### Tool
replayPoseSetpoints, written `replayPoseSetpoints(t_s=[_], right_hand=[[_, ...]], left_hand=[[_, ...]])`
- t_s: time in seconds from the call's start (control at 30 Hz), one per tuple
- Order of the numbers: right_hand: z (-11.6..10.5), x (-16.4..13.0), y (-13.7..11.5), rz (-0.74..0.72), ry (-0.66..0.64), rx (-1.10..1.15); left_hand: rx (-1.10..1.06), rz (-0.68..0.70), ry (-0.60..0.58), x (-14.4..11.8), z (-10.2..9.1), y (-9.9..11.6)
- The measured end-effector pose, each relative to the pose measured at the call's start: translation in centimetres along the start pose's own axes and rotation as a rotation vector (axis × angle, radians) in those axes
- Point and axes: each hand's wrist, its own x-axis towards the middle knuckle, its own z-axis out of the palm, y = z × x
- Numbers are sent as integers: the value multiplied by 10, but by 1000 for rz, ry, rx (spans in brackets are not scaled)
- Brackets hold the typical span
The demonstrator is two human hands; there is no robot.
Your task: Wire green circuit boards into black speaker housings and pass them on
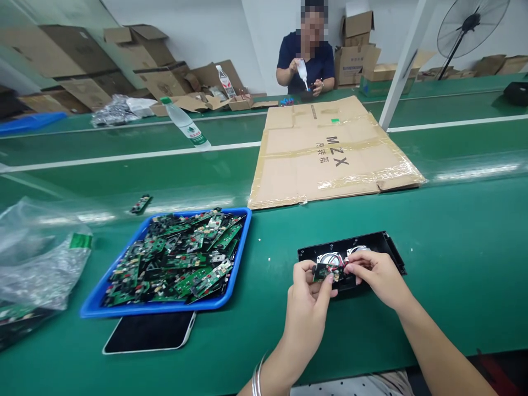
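Note:
My left hand pinches a small green circuit board between thumb and fingers. Close beside it, my right hand has its fingertips closed on thin red and black wires at the board's right end. Under both hands lies a black speaker housing with two round speakers set in it. My fingers hide part of the housing and the wire ends.
A blue tray heaped with circuit boards stands left, its edge over a phone. Plastic bags lie far left. Flattened cardboard, a water bottle and a loose board lie beyond. A person sits opposite holding a white bottle.

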Motion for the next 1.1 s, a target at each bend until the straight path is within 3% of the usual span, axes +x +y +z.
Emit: replayPoseSetpoints(t_s=[0.17,0.5,0.93,1.1], right_hand=[[2,-4,-5,-202,5,-199],[9,-8,1,-534,66,-446],[15,-5,14,-649,129,-687],[14,-5,16,-679,114,-636]], left_hand=[[140,79,-36,7,2,2],[425,196,11,11,8,2],[647,350,-28,11,13,-6],[598,363,-74,12,9,-7]])
